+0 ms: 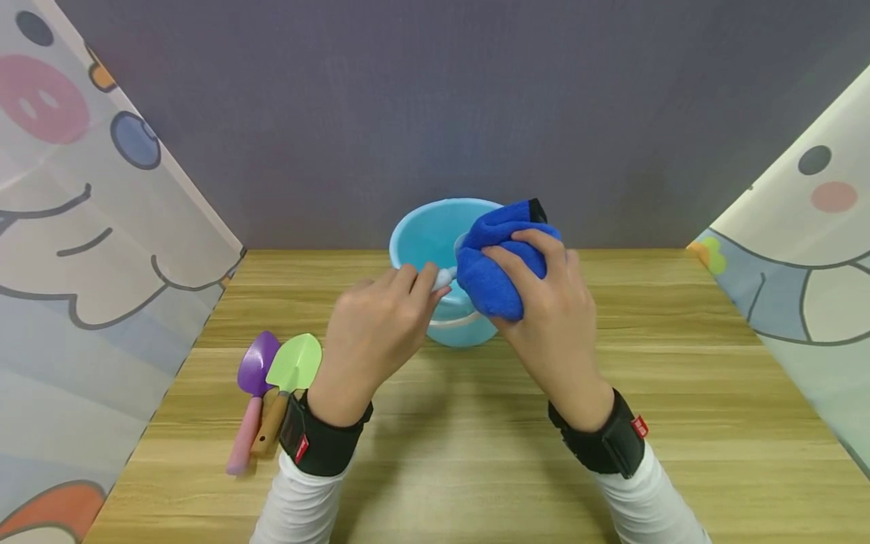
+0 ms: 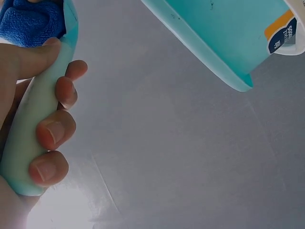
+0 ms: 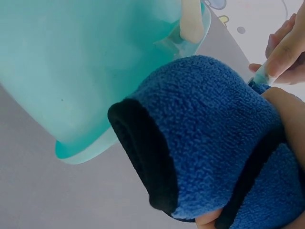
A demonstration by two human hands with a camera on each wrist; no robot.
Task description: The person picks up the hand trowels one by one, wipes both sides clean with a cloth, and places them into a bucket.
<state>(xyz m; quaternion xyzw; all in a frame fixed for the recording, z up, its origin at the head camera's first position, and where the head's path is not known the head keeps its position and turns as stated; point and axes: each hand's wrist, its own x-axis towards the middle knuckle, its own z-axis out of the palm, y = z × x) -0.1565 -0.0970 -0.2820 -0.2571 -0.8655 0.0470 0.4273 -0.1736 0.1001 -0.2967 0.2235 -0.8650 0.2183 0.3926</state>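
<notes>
Over the front of a light-blue bucket [image 1: 416, 234], my left hand [image 1: 377, 329] grips the handle of a pale blue-green hand trowel [image 2: 35, 119], fingers wrapped round it. My right hand [image 1: 550, 302] holds a bunched blue towelling cloth [image 1: 491, 281] with black edging against the trowel's head. Cloth hides most of the blade; only a sliver of it shows beside the cloth in the left wrist view. In the right wrist view the cloth [image 3: 214, 119] bulges in front of the bucket, apart from the left hand's fingertips [image 3: 281, 59].
To the left on the wooden table [image 1: 680, 378] lie a purple trowel [image 1: 257, 366] with a pink handle and a green trowel [image 1: 295, 363] with a brown handle, side by side. A grey wall [image 1: 435, 98] rises behind the bucket. Cartoon-printed panels [image 1: 54, 249] flank the table.
</notes>
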